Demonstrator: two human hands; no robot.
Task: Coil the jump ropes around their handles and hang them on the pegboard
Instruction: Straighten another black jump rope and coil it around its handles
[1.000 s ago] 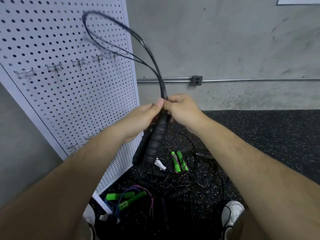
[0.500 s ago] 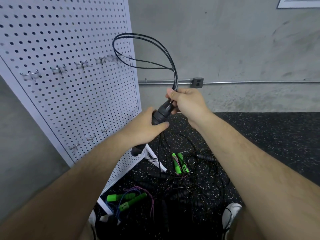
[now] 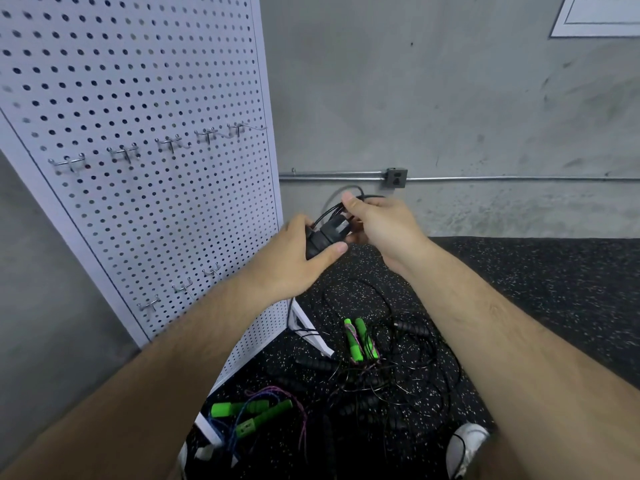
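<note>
The black handles [image 3: 323, 237] are gripped by the left hand [image 3: 291, 261], fingers [image 3: 300, 225] curled round them, just beside the right edge of the pegboard [image 3: 138, 98]. The black rope [image 3: 334, 207] is pinched by the right hand [image 3: 384, 223] at the handle tops. The loop, tall half a second earlier, is now drawn short. Tangled ropes [image 3: 398, 368] are seen on the floor [image 3: 519, 289] below.

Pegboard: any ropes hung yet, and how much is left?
None hung: the pegboard hooks are bare. In hand: left hand grips the black handles, right hand pinches their cord, coil unfinished. Left: the tangled black ropes and two green-handled ropes on the floor.
</note>
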